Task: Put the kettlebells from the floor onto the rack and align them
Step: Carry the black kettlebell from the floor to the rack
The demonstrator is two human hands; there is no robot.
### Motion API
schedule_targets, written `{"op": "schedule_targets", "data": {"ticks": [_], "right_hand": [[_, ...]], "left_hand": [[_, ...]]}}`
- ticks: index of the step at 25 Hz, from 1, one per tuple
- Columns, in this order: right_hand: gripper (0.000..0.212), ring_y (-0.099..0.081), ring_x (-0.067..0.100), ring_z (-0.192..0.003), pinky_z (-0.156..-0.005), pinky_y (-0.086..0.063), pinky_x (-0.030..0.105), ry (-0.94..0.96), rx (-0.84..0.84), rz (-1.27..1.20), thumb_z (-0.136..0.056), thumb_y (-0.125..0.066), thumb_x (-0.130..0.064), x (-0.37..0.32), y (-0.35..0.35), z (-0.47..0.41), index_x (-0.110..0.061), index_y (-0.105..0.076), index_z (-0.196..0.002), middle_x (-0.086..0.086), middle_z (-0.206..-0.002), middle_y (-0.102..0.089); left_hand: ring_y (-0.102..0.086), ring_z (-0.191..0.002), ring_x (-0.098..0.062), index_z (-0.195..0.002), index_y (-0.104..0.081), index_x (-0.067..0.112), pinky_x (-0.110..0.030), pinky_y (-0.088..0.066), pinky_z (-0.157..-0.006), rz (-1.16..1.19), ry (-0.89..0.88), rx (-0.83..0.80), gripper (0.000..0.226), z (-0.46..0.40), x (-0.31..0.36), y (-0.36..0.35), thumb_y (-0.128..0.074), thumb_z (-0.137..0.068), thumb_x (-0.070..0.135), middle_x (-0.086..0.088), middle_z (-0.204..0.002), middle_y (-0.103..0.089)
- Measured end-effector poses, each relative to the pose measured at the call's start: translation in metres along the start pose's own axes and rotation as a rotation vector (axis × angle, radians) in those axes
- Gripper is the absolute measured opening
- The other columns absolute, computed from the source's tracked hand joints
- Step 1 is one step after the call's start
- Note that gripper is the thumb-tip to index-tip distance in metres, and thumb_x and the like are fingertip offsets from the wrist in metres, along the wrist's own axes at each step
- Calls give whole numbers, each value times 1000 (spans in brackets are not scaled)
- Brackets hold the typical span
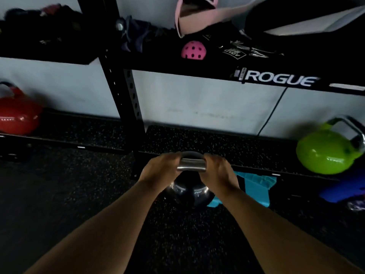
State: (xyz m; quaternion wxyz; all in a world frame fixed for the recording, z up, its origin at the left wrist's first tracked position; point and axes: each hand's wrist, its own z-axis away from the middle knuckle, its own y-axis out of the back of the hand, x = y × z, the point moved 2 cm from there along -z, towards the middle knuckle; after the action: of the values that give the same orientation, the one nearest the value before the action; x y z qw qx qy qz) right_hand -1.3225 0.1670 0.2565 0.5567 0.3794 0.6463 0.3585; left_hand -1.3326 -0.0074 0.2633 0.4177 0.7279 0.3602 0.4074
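A black kettlebell (187, 192) with a steel handle sits low in the middle, just in front of the black rack's bottom shelf (217, 143). My left hand (160, 169) grips the left end of its handle and my right hand (217, 169) grips the right end. Whether it rests on the floor or hangs just above it I cannot tell. A green kettlebell (324, 153) stands on the bottom shelf at the right. At the far left, a red kettlebell (17, 113) sits on the neighbouring shelf.
A black rack upright (126, 99) rises just left of my hands. The upper shelf (197, 66) holds a pink perforated ball (193, 50), a pink mat and dark gear. Teal (256, 186) and blue (341, 188) objects lie on the speckled rubber floor at the right.
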Motion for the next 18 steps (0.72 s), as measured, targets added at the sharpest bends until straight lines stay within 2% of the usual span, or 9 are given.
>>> {"op": "schedule_targets", "data": {"ticks": [2,5,7,10,13,15,18], "right_hand": [[13,-71,30,-78,-59,-42,27,21,21,10,-85,-58,-9,3,-1,-40,-16,-64,-94,9,-89,-74],[12,-69,32,-81,-61,-39,27,42,6,40,-83,-61,-10,5,-17,-92,-16,-61,-94,10,-92,-71],[11,-67,31,-80,-61,-44,29,17,5,7,-83,-63,-12,5,-29,-119,-17,-57,-91,9,-90,-69],[13,-64,28,-80,-63,-54,39,-12,5,-13,-86,-63,-15,7,-43,-157,-17,-54,-94,8,-90,-66],[16,-56,23,-74,-52,-36,27,-2,33,64,-86,-64,-15,9,-57,-194,-17,-48,-88,4,-84,-60],[25,-55,24,-72,-48,-28,25,-9,59,88,-86,-65,-12,10,-67,-212,-19,-42,-81,4,-79,-56],[28,-55,27,-74,-57,-37,30,-37,51,60,-84,-67,-12,12,-74,-235,-18,-40,-79,7,-82,-57]], "left_hand": [[-62,-50,-11,-103,-42,36,-16,-27,-41,-21,18,33,41,-31,-16,-13,-68,-72,27,8,-67,-66],[-70,-70,-25,-99,-44,30,-29,-44,-52,-44,60,-63,32,-76,-51,-35,-68,-77,28,0,-83,-69],[-69,-82,-30,-103,-48,27,-35,-49,-61,-77,28,-86,29,-102,-70,-42,-67,-81,28,-5,-94,-69],[-66,-94,-35,-118,-53,13,-42,-52,-72,-163,-63,-107,39,-138,-86,-46,-66,-84,24,-13,-106,-67],[-63,-95,-33,-113,-50,9,-44,-51,-74,-163,-86,-157,31,-171,-105,-56,-63,-87,20,-12,-103,-64],[-61,-94,-31,-111,-48,10,-44,-52,-74,-134,-66,-163,29,-187,-116,-64,-63,-87,19,-11,-101,-63],[-61,-89,-32,-105,-48,12,-44,-51,-70,-74,-9,-122,27,-204,-130,-76,-66,-86,20,-10,-96,-62]]}}
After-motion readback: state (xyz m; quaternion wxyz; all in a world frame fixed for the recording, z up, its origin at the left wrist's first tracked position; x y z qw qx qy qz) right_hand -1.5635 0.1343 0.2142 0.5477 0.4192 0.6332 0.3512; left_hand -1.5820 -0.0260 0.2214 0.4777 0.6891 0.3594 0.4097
